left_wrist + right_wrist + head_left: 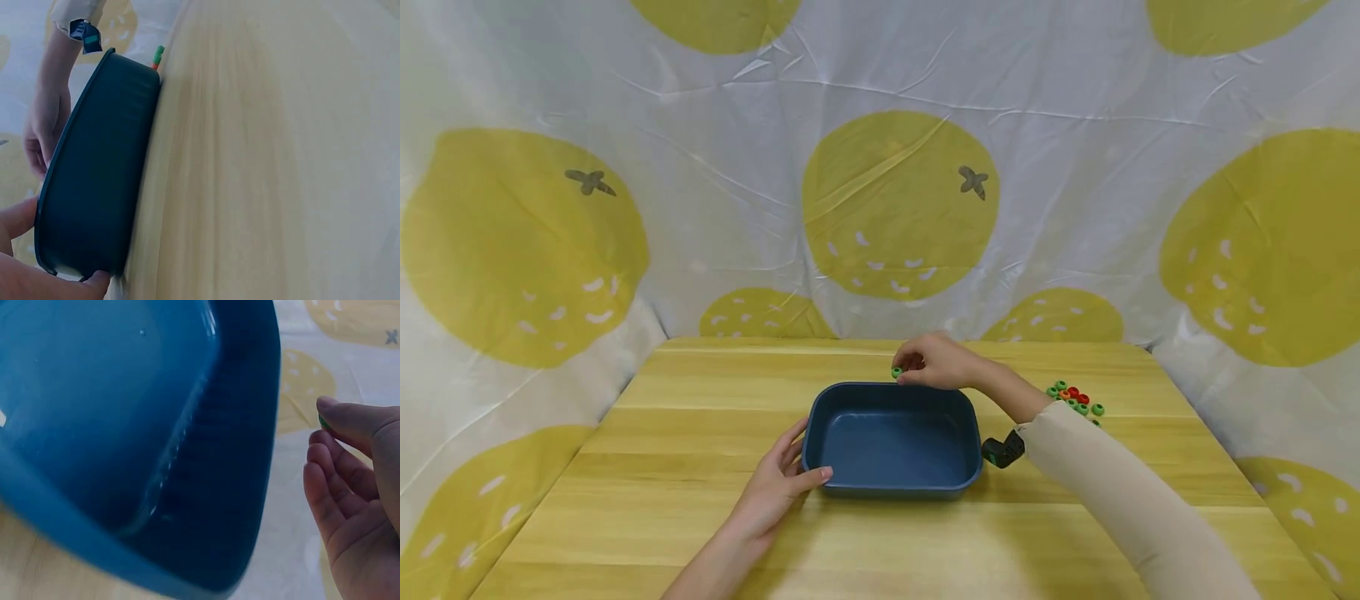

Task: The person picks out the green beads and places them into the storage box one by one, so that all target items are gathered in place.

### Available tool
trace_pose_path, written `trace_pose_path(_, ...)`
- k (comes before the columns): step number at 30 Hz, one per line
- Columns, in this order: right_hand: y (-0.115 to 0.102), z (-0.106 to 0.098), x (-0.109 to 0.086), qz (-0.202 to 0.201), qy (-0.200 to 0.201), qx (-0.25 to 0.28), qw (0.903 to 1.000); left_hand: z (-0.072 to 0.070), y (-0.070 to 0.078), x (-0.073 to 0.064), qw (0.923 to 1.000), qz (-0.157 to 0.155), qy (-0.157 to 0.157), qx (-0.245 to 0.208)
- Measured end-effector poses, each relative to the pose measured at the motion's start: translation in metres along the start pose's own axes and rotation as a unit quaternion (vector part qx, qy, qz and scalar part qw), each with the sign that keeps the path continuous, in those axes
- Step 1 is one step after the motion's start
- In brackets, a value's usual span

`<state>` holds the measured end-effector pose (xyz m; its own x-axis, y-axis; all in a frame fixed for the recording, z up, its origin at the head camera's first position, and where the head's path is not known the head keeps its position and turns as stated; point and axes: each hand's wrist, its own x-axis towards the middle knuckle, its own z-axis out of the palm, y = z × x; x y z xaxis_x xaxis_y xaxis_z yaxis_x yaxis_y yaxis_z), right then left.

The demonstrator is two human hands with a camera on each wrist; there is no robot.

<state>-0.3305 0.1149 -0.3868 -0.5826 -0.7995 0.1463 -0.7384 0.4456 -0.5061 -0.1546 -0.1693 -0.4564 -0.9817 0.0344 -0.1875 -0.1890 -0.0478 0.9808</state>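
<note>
A dark blue, rectangular basin (891,450) with rounded corners and a faintly glossy floor sits open side up on the table (685,454), just below the centre of the head view, long sides running left to right, its left end gripped by the left hand (777,483). A small, round green bead (897,372), pinched in the right hand (943,362), appears just above the far rim.

Looks like a curtained-off recording spot; home or lab, can't tell. White cloth (1075,208) with yellow fruit prints (895,208) fills upper half and both sides, around wood-grain table (700,467), bottom centre. Black wrist camera (1003,451) right of centre.
</note>
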Motion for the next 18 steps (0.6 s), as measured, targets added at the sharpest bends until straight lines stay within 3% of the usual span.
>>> trace_pose_path(10, -0.003, 0.021, 0.017, -0.004, -0.03, -0.006, 0.9995, 0.001, -0.003, -0.003, 0.9999, -0.01, 0.003, -0.003)
trace_pose_path(18, -0.006, 0.023, 0.03, -0.021, -0.038, -0.017, 0.9989, 0.0, -0.002, 0.002, 0.9999, -0.005, -0.008, -0.006)
